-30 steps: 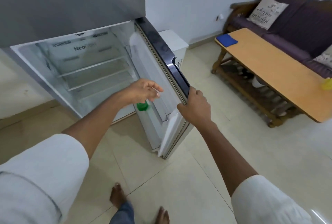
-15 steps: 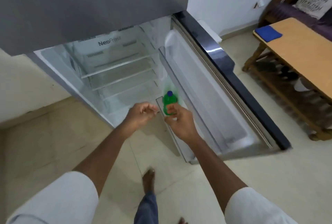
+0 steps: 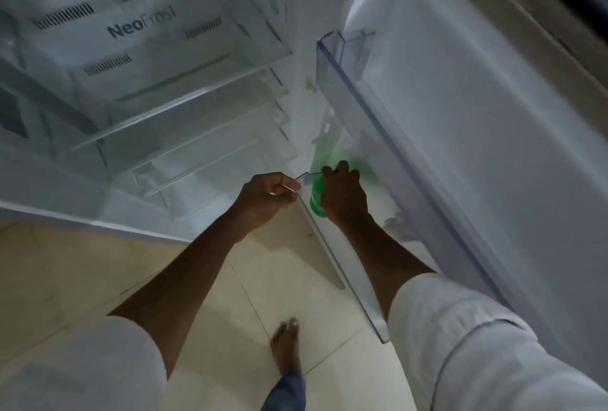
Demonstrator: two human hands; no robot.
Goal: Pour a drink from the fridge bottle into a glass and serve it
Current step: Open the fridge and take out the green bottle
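Note:
A green plastic bottle [image 3: 316, 201] stands in the lower door shelf [image 3: 348, 282] of the open fridge, at the shelf's hinge end. My right hand [image 3: 343, 195] reaches over the clear rail and wraps around the bottle's top, hiding the cap. My left hand [image 3: 270, 196] is just left of it, with fingers pinched on the corner of that clear rail. No glass is in view.
The fridge interior [image 3: 171, 107] holds only bare glass shelves. The open door [image 3: 477, 134] fills the right side, with an upper clear bin [image 3: 342, 61]. Tiled floor [image 3: 230, 312] lies below, and my bare foot [image 3: 286, 348] stands on it.
My head has moved in close and low to the fridge, so the room and table are out of view. My right hand has closed further down over the bottle's top.

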